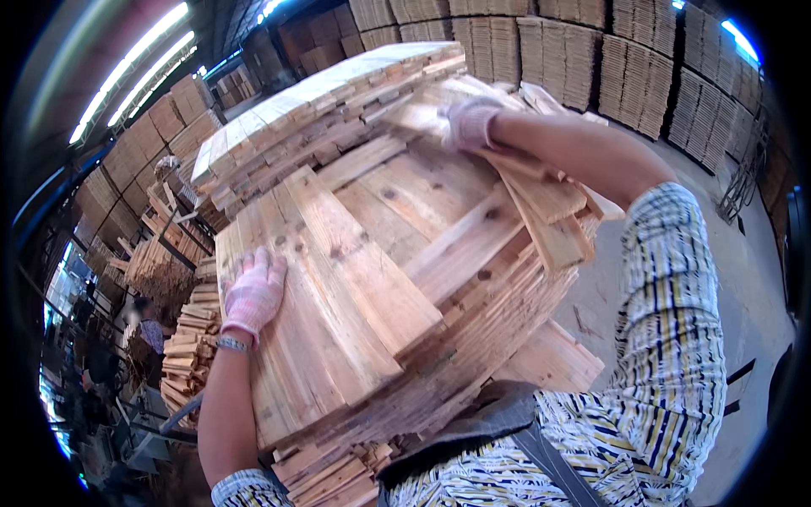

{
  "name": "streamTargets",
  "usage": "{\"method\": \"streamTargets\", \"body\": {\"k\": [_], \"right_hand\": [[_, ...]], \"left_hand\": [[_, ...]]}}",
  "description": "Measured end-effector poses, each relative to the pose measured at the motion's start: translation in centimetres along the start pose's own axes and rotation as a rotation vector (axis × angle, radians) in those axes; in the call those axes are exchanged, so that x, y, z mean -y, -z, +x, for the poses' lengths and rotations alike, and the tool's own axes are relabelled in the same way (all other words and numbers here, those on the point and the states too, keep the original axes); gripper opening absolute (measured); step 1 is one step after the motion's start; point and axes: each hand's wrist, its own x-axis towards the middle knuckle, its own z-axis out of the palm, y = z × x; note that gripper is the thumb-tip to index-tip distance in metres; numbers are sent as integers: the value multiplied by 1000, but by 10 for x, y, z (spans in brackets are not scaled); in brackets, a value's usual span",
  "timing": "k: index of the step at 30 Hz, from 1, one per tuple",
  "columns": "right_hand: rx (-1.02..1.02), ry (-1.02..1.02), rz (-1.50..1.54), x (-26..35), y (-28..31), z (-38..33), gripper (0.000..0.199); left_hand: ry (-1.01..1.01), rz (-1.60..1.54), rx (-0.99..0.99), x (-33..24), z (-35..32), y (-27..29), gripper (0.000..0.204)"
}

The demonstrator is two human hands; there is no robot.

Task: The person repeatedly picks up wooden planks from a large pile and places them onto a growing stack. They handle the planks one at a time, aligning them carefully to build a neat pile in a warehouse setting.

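Note:
My left hand (pixel 255 291), in a pink-and-white knit glove, lies flat with fingers stretched on the left end of a row of pale wooden boards (pixel 321 363). One loose board (pixel 363 262) lies slantwise on top of that row. My right arm reaches to the far right of the stack, and my gloved right hand (pixel 471 123) is at the loose wood pieces (pixel 422 114) there. Its fingers are smeared by motion, so its grip is unclear. Several boards (pixel 553 220) jut out at odd angles below my right forearm.
Behind the boards stands a neat, higher stack of planks (pixel 329 101). Bundled wood (pixel 557 59) is piled high along the back. More sticks (pixel 193 338) are heaped at the left, near another person (pixel 150 334). Grey floor (pixel 676 253) shows at the right.

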Motion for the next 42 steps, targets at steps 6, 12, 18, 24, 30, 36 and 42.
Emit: {"method": "streamTargets", "body": {"k": [6, 12, 18, 24, 30, 36, 42], "right_hand": [[130, 303, 400, 104, -13, -90, 53], [-43, 307, 241, 39, 3, -45, 60], [-10, -71, -105, -19, -30, -10, 69], [-31, 1, 59, -16, -32, 4, 71], [182, 111, 281, 57, -7, -66, 76], [149, 317, 597, 49, -34, -80, 59], [-61, -28, -127, -5, -42, -56, 87]], "left_hand": [[49, 2, 48, 26, -10, -8, 70], [16, 41, 40, 14, -7, -5, 69], [-18, 55, 5, 14, -7, -9, 67], [3, -16, 32, 6, -11, -2, 68], [6, 8, 8, 15, -13, 1, 68], [-44, -27, 57, 18, -5, -9, 70], [-35, -5, 21, 15, -2, -11, 70]]}}
